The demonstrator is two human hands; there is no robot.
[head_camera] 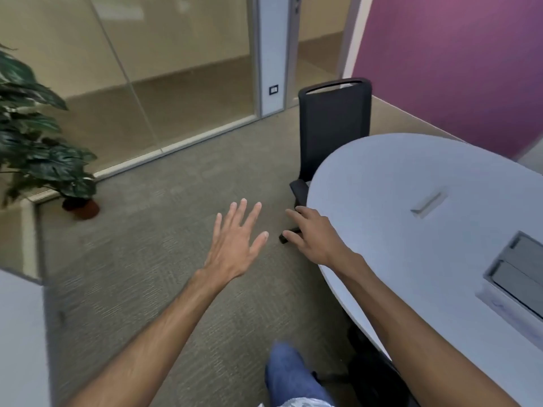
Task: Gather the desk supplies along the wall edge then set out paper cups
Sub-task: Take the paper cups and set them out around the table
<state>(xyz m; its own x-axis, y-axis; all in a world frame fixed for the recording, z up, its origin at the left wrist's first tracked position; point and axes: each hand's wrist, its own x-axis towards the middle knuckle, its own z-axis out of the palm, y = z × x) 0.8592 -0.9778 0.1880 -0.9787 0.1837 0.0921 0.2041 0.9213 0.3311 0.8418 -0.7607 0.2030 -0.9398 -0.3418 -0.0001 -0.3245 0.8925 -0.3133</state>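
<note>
Your left hand (pixel 235 245) hovers over open carpet (pixel 147 245), fingers straight and spread, holding nothing. Your right hand (pixel 314 236) is at the white table (pixel 382 177)'s rounded edge, fingers loosely bent and empty; contact is unclear. The cable hatch (pixel 520 268) is cut off at right. I can't tell where the supplies and cups are.

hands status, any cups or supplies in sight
Left hand open over carpet, right hand open at table edge. No cups or supplies visible. Chair ahead.
</note>
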